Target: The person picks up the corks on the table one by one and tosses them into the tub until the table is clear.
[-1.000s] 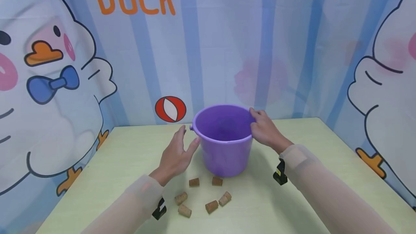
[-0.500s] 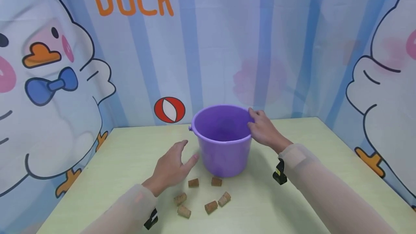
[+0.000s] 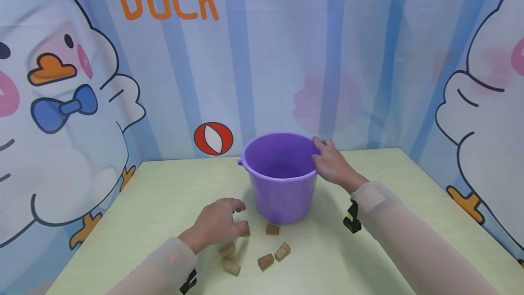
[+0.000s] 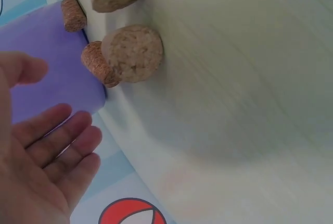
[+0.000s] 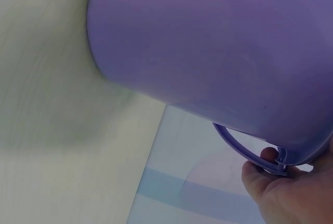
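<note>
A purple plastic bucket (image 3: 282, 181) stands upright on the pale green table (image 3: 163, 190). My right hand (image 3: 323, 154) grips its right rim; in the right wrist view the thumb (image 5: 270, 156) sits by the bucket's handle (image 5: 239, 143). My left hand (image 3: 235, 217) is low over the table in front of the bucket, fingers loosely bent, holding nothing, with its tips at one cork (image 3: 245, 231). Several more corks (image 3: 266, 260) lie scattered beside it. The left wrist view shows the bare palm (image 4: 41, 156) and corks (image 4: 132, 52) close by.
A cartoon duck curtain (image 3: 262, 58) closes off the back and both sides of the table. Bare table surface lies to the left and right of the bucket. Black wrist camera mounts (image 3: 353, 221) sit on both sleeves.
My left hand has come down and back from beside the bucket's left wall to the corks on the table. The right hand and the bucket have stayed put.
</note>
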Demonstrator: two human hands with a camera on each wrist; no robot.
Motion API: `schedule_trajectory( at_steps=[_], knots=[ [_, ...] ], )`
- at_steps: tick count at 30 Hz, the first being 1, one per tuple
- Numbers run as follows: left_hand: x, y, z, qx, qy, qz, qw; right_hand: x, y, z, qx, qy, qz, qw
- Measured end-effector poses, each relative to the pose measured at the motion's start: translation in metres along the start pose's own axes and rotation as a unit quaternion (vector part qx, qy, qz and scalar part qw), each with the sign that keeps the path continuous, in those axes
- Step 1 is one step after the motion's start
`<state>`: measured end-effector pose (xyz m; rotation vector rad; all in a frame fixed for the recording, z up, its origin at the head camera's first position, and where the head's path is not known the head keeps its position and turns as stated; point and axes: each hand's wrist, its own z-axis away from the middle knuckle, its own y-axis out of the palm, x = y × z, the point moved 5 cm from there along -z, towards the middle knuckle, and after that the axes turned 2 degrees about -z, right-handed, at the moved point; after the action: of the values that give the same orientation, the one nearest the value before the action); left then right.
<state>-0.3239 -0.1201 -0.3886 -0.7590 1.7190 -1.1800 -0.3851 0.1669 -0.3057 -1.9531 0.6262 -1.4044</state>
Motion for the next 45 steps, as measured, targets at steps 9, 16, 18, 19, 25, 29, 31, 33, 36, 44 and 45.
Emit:
schedule_trajectory(
  at_steps=[9,16,18,19,25,29,31,33,36,44,45],
  knots=[
    [-0.003,0.012,0.002,0.055,0.029,-0.016,0.9979,0.0,0.0,0.001,0.006,0.002,0.004,1.0],
    [-0.006,0.014,0.002,0.075,0.033,-0.028,0.9962,0.0,0.001,0.0,0.004,0.001,0.004,1.0],
    [-0.006,0.016,0.002,0.078,0.032,-0.033,0.9959,-0.001,0.0,0.0,0.003,0.001,0.003,1.0],
    [-0.006,0.016,0.001,0.078,0.031,-0.035,0.9958,0.0,0.0,0.0,0.002,0.001,0.002,1.0],
    [-0.006,0.019,0.0,0.072,0.034,-0.045,0.9958,0.0,0.001,0.0,0.0,0.002,0.002,1.0],
    [-0.008,0.018,-0.001,0.072,0.035,-0.043,0.9958,0.0,0.001,0.0,0.0,0.003,0.004,1.0],
    [-0.008,0.018,-0.001,0.075,0.035,-0.039,0.9958,0.0,0.001,0.0,0.0,0.003,0.004,1.0],
    [-0.009,0.019,-0.001,0.076,0.037,-0.036,0.9958,0.0,0.0,0.0,0.0,0.003,0.003,1.0],
    [-0.009,0.02,-0.001,0.075,0.042,-0.035,0.9957,0.0,0.0,0.0,0.001,0.003,0.002,1.0],
    [-0.008,0.02,-0.002,0.072,0.045,-0.036,0.9957,0.0,0.0,0.0,0.001,0.004,0.0,1.0],
    [-0.008,0.02,-0.002,0.072,0.044,-0.038,0.9957,0.0,0.0,0.0,0.001,0.005,0.001,1.0]
  ],
)
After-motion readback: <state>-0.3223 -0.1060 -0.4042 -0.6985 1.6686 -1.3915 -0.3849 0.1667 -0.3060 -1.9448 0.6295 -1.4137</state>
